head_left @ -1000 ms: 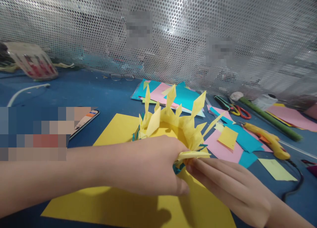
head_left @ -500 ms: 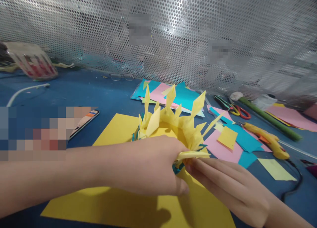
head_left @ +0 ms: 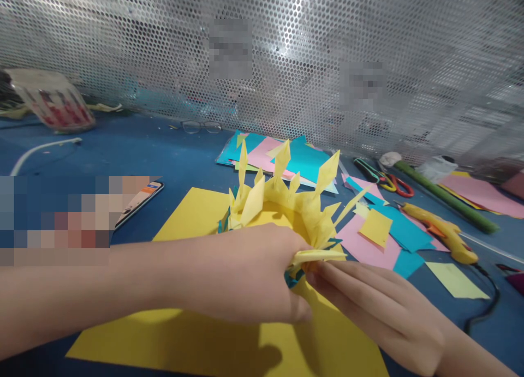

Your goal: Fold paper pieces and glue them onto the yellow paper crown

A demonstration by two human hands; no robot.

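A round paper crown (head_left: 305, 199) of folded yellow pieces with pointed tips, teal paper showing low on its outside, stands on a large yellow sheet (head_left: 184, 339). Reaching across its near side, my left hand (head_left: 254, 273) has its fingers inside the ring and its thumb outside, closed on the wall. My right hand (head_left: 385, 306) presses its fingertips against the outside of the crown at the near right, beside a pale folded point. The left hand hides much of the crown's front, and the left fingertips are out of sight.
Paper sheets (head_left: 303, 161) lie behind the crown. At right are a yellow glue gun (head_left: 446, 232), scissors (head_left: 399, 185), loose paper pieces (head_left: 374, 227) and a green stick (head_left: 450, 197). Glasses (head_left: 200, 127), a plastic cup (head_left: 55, 101) and a phone (head_left: 141, 202) are farther left. Perforated metal (head_left: 164, 55) rises behind.
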